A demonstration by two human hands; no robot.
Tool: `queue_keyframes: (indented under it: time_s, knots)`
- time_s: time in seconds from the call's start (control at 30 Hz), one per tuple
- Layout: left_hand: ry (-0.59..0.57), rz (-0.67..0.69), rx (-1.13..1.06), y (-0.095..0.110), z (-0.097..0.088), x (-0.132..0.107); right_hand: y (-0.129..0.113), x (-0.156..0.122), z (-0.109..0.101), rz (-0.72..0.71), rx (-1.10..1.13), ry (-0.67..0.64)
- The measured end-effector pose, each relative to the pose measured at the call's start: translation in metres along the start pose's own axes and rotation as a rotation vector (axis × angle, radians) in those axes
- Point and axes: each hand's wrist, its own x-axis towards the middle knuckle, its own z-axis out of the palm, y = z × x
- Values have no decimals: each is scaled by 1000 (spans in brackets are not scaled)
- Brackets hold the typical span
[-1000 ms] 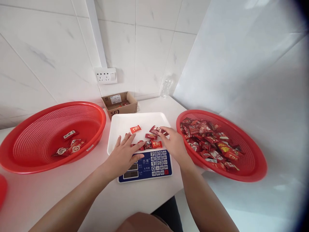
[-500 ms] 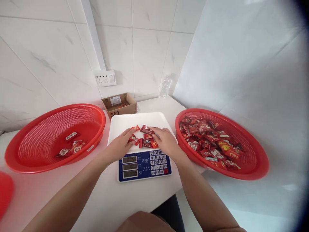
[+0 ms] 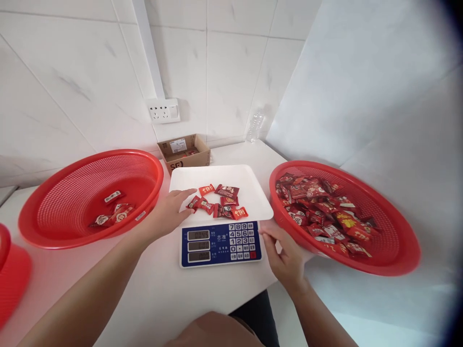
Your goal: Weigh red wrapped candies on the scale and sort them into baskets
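Several red and maroon wrapped candies (image 3: 227, 190) lie spread out on the white scale tray (image 3: 249, 180). My left hand (image 3: 169, 210) is open at the tray's left edge, its fingertips close to a small twist-wrapped candy (image 3: 206, 206). Beside the right end of the scale's blue keypad panel (image 3: 221, 243) is my right hand (image 3: 284, 253). Its thumb and forefinger curl toward each other in a loop, and no object shows in them. The upper display (image 3: 198, 235) carries digits that seem to read 0.045; the two below appear to show zeros.
At the right stands a red mesh basket (image 3: 401, 250) heaped with wrapped candies. Another red basket (image 3: 47, 217) at the left holds a few packets. Behind the scale are a cardboard box (image 3: 191, 161) and a clear plastic bottle (image 3: 255, 126). Part of a red container (image 3: 12, 279) shows at far left.
Both hands have drawn apart from the candies: the left back to the tray's left edge, the right down beside the keypad. The candies are now uncovered, and the view has shifted slightly.
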Motion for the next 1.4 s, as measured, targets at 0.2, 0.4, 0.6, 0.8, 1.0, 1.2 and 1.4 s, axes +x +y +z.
queue_keyframes:
  time_s: [0.2, 0.4, 0.6, 0.8, 1.0, 1.2, 1.4]
  knots:
    - [-24, 12, -4, 10, 6, 11, -11, -32, 6, 136, 83, -42]
    - [85, -32, -29, 8, -3, 3, -21, -30, 9, 113, 166, -70]
    - [53, -106, -478, 19, 1, -59, -37, -26, 19, 16, 277, -229]
    - [-391, -163, -672, 46, 53, -107, -56, -31, 45, -73, 287, -787]
    - [-463, -188, -772, 43, 68, -104, -55, -36, 49, -110, 255, -886]
    - [-546, -157, -764, 45, 66, -98, -52, -39, 42, -135, 186, -730]
    - [-533, -144, -780, 44, 69, -101, -53, -34, 40, -72, 212, -752]
